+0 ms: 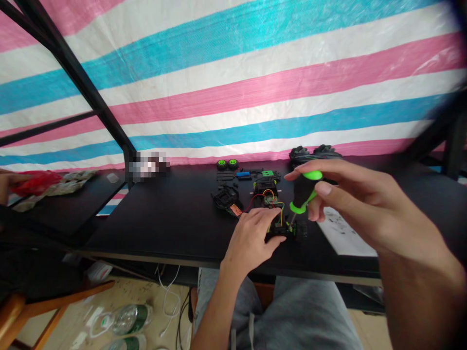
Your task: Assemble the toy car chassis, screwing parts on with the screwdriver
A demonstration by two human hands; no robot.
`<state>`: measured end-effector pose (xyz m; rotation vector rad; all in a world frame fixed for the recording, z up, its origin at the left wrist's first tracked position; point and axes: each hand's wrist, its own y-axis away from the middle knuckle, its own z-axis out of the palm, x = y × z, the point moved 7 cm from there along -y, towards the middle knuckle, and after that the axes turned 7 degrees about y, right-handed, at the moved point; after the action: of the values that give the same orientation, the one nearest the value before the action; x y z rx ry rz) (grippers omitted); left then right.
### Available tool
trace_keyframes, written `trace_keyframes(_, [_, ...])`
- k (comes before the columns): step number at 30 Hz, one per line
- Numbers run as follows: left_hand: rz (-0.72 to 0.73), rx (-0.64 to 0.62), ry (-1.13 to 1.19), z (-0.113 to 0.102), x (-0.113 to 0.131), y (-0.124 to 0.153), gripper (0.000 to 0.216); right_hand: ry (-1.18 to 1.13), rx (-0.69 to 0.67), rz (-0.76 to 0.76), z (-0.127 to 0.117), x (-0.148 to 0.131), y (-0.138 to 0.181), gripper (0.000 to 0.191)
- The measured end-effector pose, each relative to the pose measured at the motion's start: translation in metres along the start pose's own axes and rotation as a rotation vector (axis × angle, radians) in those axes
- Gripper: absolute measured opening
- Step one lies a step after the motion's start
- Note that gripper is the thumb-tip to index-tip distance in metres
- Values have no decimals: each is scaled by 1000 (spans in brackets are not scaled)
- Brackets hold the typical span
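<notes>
My right hand (350,194) grips a screwdriver (304,192) with a black and green handle, held upright with its tip down on a small black toy car chassis (288,228). My left hand (253,236) rests on the black table (164,218) and presses its fingers against the left side of that chassis, steadying it. Coloured wires run from the chassis to a small circuit board (269,198) just behind it.
Behind lie loose car parts: two green-hubbed wheels (226,164), a blue battery (242,173), a black shell piece (225,198), two large black tyres (315,153). A white sheet (345,233) lies at right. Another person's hand (7,182) holds something red at far left. Bottles (122,318) lie on the floor.
</notes>
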<state>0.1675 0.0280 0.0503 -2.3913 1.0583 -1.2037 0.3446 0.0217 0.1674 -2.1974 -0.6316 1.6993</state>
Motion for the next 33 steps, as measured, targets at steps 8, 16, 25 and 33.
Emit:
trace_keyframes(8, [-23,-2,7,0,0,0,65,46,84,29,-7,-3,6,26])
trace_keyframes(16, [-54,-13,-4,0,0,0,63,23,117,33,-5,-6,5,22])
trace_keyframes(25, [-30,-12,7,0,0,-1,61,90,71,-13,-5,-15,3,25])
trace_keyframes(33, [-28,-3,1,-1,0,1,63,60,129,-7,-7,-14,4,23])
